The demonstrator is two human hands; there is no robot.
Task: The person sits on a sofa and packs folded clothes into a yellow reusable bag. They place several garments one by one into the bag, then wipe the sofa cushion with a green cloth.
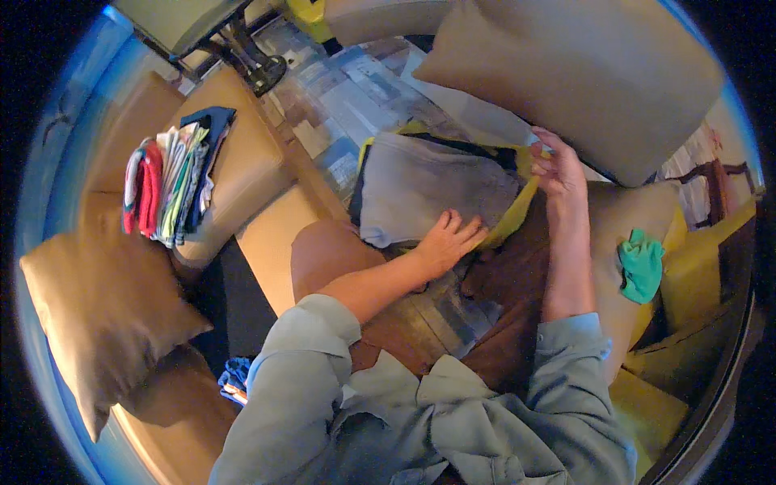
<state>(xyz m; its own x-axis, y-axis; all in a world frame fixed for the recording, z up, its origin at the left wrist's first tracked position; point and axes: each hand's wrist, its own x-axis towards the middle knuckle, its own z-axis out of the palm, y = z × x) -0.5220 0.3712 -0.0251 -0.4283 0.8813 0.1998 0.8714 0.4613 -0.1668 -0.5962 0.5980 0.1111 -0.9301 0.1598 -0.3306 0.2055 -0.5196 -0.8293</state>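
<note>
Before me, near my knees, is an open dark bag with a yellow-green edge (pixel 512 221). Folded grey cloth (pixel 433 179) fills its opening. My left hand (pixel 451 239) lies on the lower edge of the grey cloth, fingers spread. With its fingers bent, my right hand (pixel 555 160) grips the bag's upper right rim. Whether anything else lies under the grey cloth is hidden.
Folded clothes (pixel 176 176) stand in a row on the tan seat (pixel 248 163) at left. A brown cushion (pixel 109 321) lies nearer; a large cushion (pixel 570 79) is beyond the bag. Green cloth (pixel 641 265) rests on the right seat. A table (pixel 182 24) stands at upper left.
</note>
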